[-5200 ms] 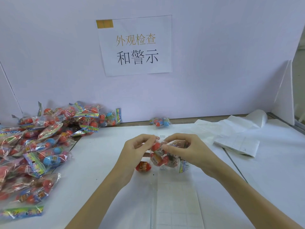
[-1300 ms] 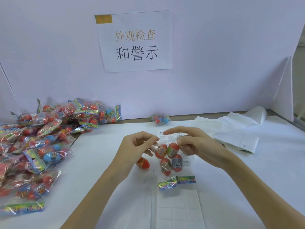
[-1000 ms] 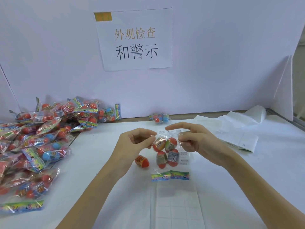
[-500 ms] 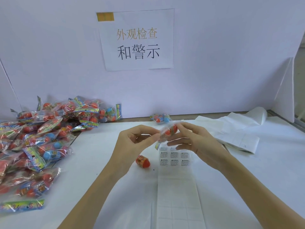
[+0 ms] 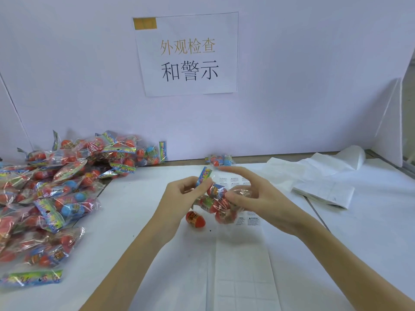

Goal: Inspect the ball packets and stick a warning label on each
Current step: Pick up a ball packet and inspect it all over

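Note:
I hold a clear ball packet (image 5: 215, 202) of red-orange balls just above the table's middle. My left hand (image 5: 183, 198) pinches its colourful header card, which points up. My right hand (image 5: 256, 198) grips the packet's other side with thumb in front and lower fingers behind, while its index finger stretches out, blurred. Under the packet lies a white label sheet (image 5: 242, 265); printed warning labels (image 5: 249, 221) show at its far end. One loose red ball (image 5: 195, 219) rests on the table beside the sheet.
A big pile of ball packets (image 5: 56, 198) fills the left side of the table. A single packet (image 5: 219, 160) lies against the back wall. Loose white paper sheets (image 5: 323, 191) lie at the right. A paper sign (image 5: 188, 55) hangs on the wall.
The packet has turned over between my hands: its header card now points up at my left hand and the balls hang lower over the labels. My right index finger has lifted off.

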A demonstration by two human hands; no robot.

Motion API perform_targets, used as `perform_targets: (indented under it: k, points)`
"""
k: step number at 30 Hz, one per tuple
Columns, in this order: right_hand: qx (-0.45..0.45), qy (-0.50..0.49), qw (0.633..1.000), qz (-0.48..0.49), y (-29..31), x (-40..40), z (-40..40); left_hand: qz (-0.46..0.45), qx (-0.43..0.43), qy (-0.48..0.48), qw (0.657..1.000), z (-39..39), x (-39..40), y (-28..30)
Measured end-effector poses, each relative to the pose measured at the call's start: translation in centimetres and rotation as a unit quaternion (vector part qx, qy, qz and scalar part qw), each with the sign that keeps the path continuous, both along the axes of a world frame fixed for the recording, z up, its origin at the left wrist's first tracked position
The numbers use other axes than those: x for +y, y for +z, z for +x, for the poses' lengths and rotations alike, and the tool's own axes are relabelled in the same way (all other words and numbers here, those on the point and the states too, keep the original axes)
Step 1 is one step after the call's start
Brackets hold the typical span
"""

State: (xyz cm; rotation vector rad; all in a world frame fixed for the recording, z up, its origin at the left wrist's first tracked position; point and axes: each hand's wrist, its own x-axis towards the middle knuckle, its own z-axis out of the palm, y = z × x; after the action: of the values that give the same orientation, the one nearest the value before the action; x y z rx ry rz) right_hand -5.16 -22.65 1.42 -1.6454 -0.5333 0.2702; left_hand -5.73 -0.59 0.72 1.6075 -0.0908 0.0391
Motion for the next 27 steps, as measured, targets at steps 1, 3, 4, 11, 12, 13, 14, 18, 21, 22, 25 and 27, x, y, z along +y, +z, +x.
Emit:
perform_targets:
  k: [1,3,4,11,12,13,14,18,21,22,25,27]
  points:
    - [0.015,-0.02,1.0,-0.003,0.0,0.0,0.1,0.001,-0.016,0.017,1.0,0.0,0.1,0.0]
    - [0.06,-0.045,0.997,0.016,0.0,0.1,0.1,-0.003,-0.035,0.045,0.998,0.1,0.2,0.1]
    - [0.082,-0.045,0.995,0.033,0.0,0.2,0.1,-0.006,-0.038,0.059,0.998,0.1,0.1,0.1]
    - [0.127,-0.024,0.987,0.091,0.0,0.6,0.1,-0.008,-0.106,0.12,0.987,0.3,-0.3,-0.3]
    - [0.135,-0.014,0.986,0.093,0.0,0.7,0.0,-0.004,-0.118,0.122,0.985,0.3,-0.3,-0.4]
    - [0.143,0.001,0.986,0.087,-0.1,0.8,0.0,-0.003,-0.127,0.126,0.984,0.3,-0.4,-0.6]
    - [0.148,0.019,0.986,0.074,-0.2,0.8,-0.1,-0.003,-0.132,0.132,0.982,0.4,-0.3,-0.7]
    - [0.133,0.051,0.99,0.025,-0.8,0.6,-0.3,0.0,-0.128,0.144,0.981,0.4,-0.2,-0.8]
    - [0.129,0.057,0.99,0.014,-0.7,0.5,0.0,-0.006,-0.115,0.156,0.981,0.7,0.1,-0.6]
    - [0.131,0.058,0.99,0.013,-0.6,0.4,0.1,-0.003,-0.119,0.157,0.98,0.8,0.2,-0.6]
    - [0.112,0.041,0.993,0.018,-0.8,0.6,0.0,-0.023,-0.103,0.136,0.985,0.9,0.3,-0.5]
    - [0.092,-0.002,0.995,0.048,-1.1,0.7,0.0,-0.071,-0.056,0.093,0.992,0.9,0.3,-0.4]
